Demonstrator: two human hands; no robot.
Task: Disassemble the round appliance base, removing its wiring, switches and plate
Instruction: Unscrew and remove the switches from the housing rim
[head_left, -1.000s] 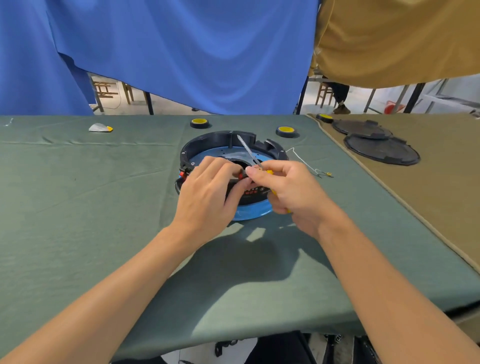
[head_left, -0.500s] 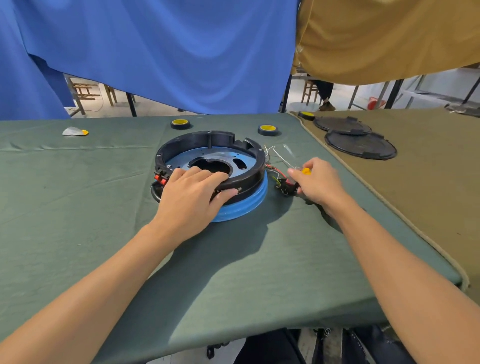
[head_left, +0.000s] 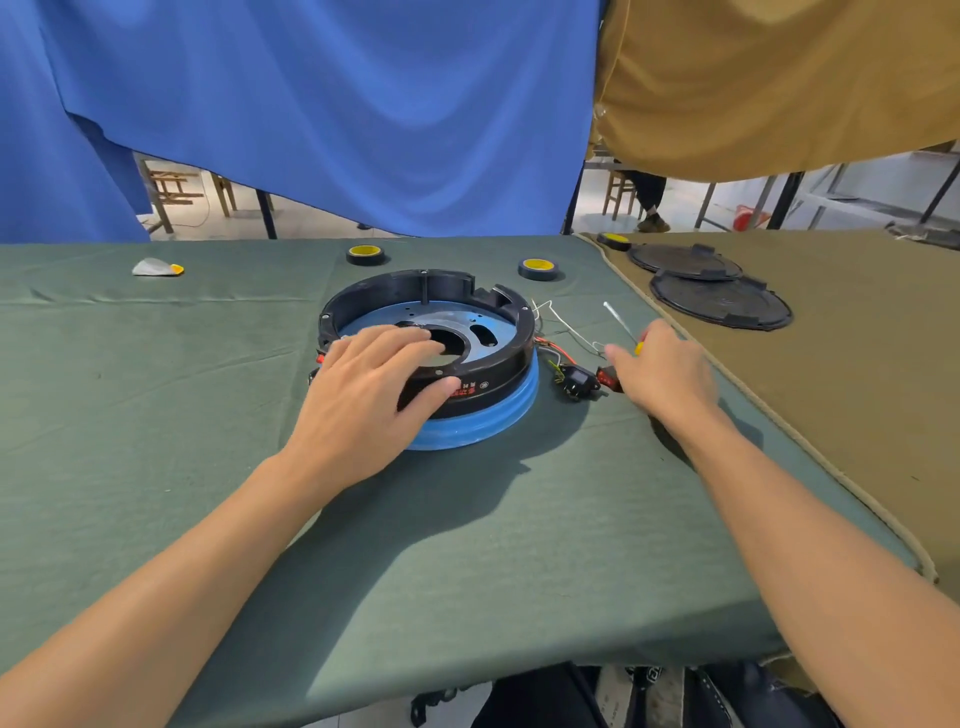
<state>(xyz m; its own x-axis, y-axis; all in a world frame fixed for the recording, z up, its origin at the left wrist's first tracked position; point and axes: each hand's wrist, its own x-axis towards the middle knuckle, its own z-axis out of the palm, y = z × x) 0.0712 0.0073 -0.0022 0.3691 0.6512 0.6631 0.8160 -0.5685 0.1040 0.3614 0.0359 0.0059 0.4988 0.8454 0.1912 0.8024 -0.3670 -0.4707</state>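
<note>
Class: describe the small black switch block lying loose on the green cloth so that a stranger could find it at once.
Find the round black base in the middle of the green cloth. Just right of it, loose wires trail toward the right hand. The switch block lies at their near end: black, unlike the red switch beside it.

view: head | worn on person's head | faces forward-down over green table (head_left: 156, 441) | near, wide-angle | single view
</note>
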